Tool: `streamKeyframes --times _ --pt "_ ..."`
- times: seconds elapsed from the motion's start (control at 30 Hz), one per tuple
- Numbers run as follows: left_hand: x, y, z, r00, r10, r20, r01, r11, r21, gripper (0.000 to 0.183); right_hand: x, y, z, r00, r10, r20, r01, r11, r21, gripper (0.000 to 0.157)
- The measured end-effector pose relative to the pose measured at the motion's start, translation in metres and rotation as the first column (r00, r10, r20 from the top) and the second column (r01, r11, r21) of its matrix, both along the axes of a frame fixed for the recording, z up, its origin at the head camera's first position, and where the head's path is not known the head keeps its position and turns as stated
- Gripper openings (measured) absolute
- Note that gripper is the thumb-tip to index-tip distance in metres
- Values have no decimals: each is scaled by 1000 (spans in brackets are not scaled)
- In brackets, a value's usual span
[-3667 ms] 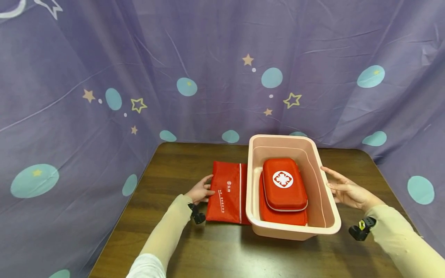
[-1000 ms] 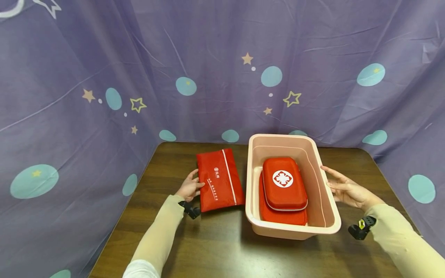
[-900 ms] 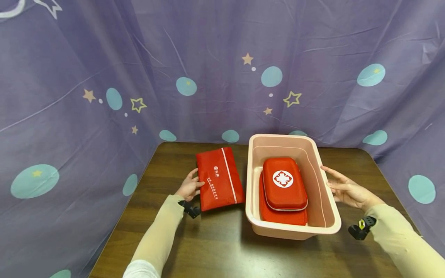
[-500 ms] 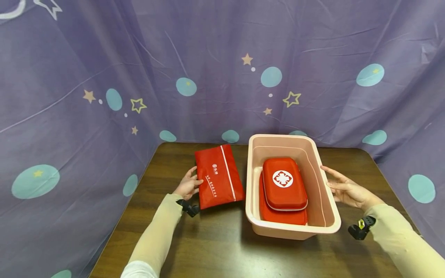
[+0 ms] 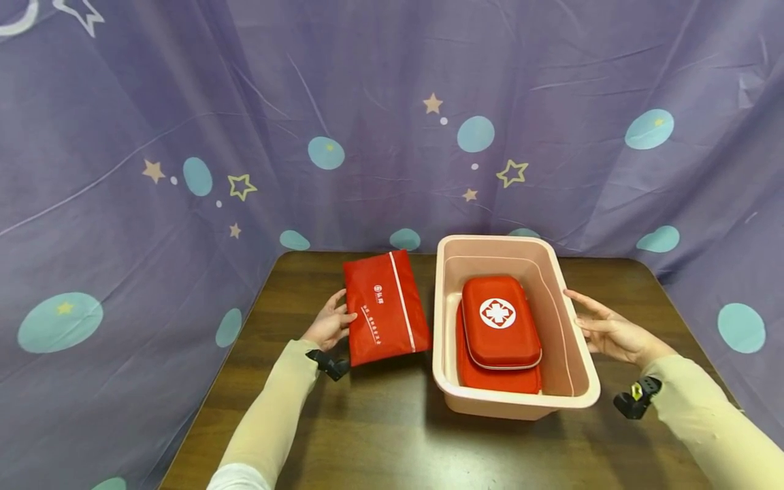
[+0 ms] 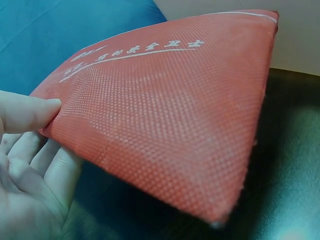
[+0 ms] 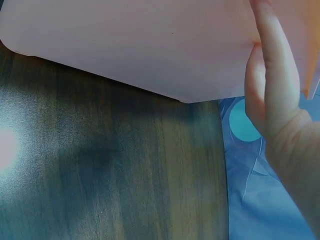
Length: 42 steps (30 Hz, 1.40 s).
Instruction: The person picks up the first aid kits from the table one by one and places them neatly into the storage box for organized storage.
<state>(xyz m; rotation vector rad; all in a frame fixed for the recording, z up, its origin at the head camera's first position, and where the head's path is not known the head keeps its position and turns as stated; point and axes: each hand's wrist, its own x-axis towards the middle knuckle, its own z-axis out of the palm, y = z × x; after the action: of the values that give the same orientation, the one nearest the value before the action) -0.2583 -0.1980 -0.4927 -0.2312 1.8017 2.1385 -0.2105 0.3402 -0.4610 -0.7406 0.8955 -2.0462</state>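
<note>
My left hand (image 5: 329, 322) pinches the left edge of a flat red pouch (image 5: 387, 309) that bears white lettering and a pale stripe. In the left wrist view the thumb lies on top of the pouch (image 6: 160, 110) and the fingers are beneath it; its near corner is raised off the table. A pink plastic bin (image 5: 516, 401) stands to the pouch's right. Inside it, a red first-aid case (image 5: 505, 344) with a white cross lies on another red item (image 5: 490, 381), mostly covered. My right hand (image 5: 615, 335) touches the bin's right side with extended fingers.
The brown wooden table (image 5: 367, 435) carries the bin and ends at a purple curtain (image 5: 380, 122) behind and on both sides. Black wrist cameras are strapped to both wrists. The bin's tall wall stands close to the pouch's right corner.
Since the earliest frame, the left hand has drawn the pouch leftward and away from the bin, tilting it. Over the last second it rises slightly farther. The right hand and bin keep their place.
</note>
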Motion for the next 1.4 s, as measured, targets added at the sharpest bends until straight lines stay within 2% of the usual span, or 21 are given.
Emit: streamKeyframes --times 0.27,0.73,1.2,1.4 --pt "-1 0 5 1000 -1 -24 1 1000 26 77 -1 0 -2 1000 2 3 -2 1000 -6 64" --pt "-1 -4 19 997 72 0 -71 989 133 77 -3 2 -4 1000 7 4 -7 1000 -22 64" --pt "2 -2 18 993 117 31 -121 974 190 78 -2 1 -2 1000 -11 -24 11 1000 6 63" --pt "3 1 20 993 116 9 -116 973 201 77 -2 1 -3 1000 -6 -21 6 1000 4 63"
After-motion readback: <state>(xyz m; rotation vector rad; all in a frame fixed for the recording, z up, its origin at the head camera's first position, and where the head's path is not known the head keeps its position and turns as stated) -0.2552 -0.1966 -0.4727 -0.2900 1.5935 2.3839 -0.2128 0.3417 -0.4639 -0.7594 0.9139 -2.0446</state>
